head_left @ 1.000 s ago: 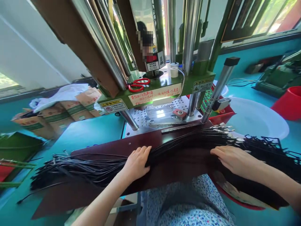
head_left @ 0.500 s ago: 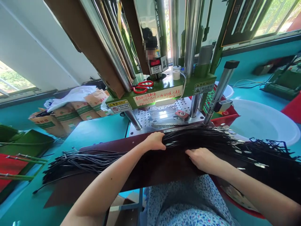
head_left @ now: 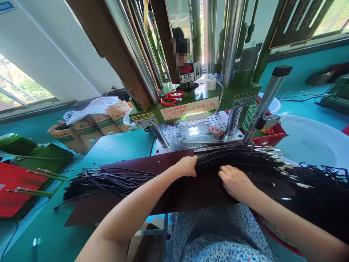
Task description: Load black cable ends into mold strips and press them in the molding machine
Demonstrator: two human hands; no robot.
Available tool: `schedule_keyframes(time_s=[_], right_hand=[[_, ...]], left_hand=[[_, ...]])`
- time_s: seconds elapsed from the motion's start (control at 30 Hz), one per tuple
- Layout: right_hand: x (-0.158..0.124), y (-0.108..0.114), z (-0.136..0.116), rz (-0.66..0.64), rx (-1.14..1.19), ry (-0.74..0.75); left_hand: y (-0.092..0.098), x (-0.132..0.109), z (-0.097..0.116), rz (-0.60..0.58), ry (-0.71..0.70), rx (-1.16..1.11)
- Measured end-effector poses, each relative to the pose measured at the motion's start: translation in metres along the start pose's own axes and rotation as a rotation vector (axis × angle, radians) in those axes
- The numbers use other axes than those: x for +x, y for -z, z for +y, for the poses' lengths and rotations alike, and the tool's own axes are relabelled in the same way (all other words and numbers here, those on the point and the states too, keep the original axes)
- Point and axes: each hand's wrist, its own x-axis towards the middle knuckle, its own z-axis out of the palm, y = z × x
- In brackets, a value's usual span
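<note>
A long bundle of thin black cables [head_left: 231,156] lies across the dark brown board [head_left: 188,198], with pale ends fanned out on the right. My left hand [head_left: 187,166] is closed around the bundle near its middle. The bundle's other part, a loose spread of black cables [head_left: 114,182], runs out to the left behind my left forearm. My right hand [head_left: 235,181] rests at the bundle's near edge, its fingers curled in against the cables. Its fingertips are partly hidden, so how many cables they hold does not show.
Just behind the board stands a green press [head_left: 196,100] with steel columns and a perforated metal bed [head_left: 170,133]. Red-handled scissors [head_left: 172,97] lie on its crossbar. A red control box [head_left: 269,136] and a large white tub [head_left: 313,142] are at the right. Cardboard cartons [head_left: 88,129] stand left.
My right hand has shifted up against the bundle's near edge, its fingers more curled. My left hand keeps its grip. The whole view has turned slightly left.
</note>
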Motion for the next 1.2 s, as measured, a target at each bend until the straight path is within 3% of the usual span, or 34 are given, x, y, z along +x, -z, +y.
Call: schedule_keyframes(time_s=[0.13, 0.4, 0.5, 0.57, 0.77, 0.93, 1.0, 1.1, 1.2], right_hand=[[-0.011, 0.016, -0.005, 0.002, -0.02, 0.0], [-0.038, 0.034, -0.027, 0.156, -0.007, -0.056], [-0.049, 0.037, -0.043, 0.29, 0.285, -0.065], [-0.053, 0.04, -0.056, 0.297, 0.538, -0.046], [-0.041, 0.034, -0.097, -0.005, 0.979, -0.023], [-0.047, 0.005, -0.121, -0.105, 1.197, 0.085], [-0.047, -0.001, -0.122, -0.143, 1.273, 0.057], [-0.024, -0.001, -0.11, -0.195, 1.55, -0.157], [0.022, -0.003, -0.088, -0.078, 1.798, -0.286]], left_hand=[[-0.001, -0.001, 0.002, 0.025, 0.025, 0.026], [-0.005, -0.007, 0.013, 0.067, 0.093, 0.054], [0.0, -0.006, 0.01, 0.08, 0.091, 0.042], [0.004, -0.006, 0.007, 0.081, 0.071, 0.023], [0.023, -0.008, -0.001, 0.085, -0.019, -0.059], [0.035, -0.006, -0.003, 0.151, -0.033, -0.045], [0.038, -0.007, -0.002, 0.154, -0.036, -0.04], [0.042, -0.011, 0.0, 0.157, -0.044, -0.033], [0.047, -0.02, 0.007, 0.171, -0.045, -0.013]])
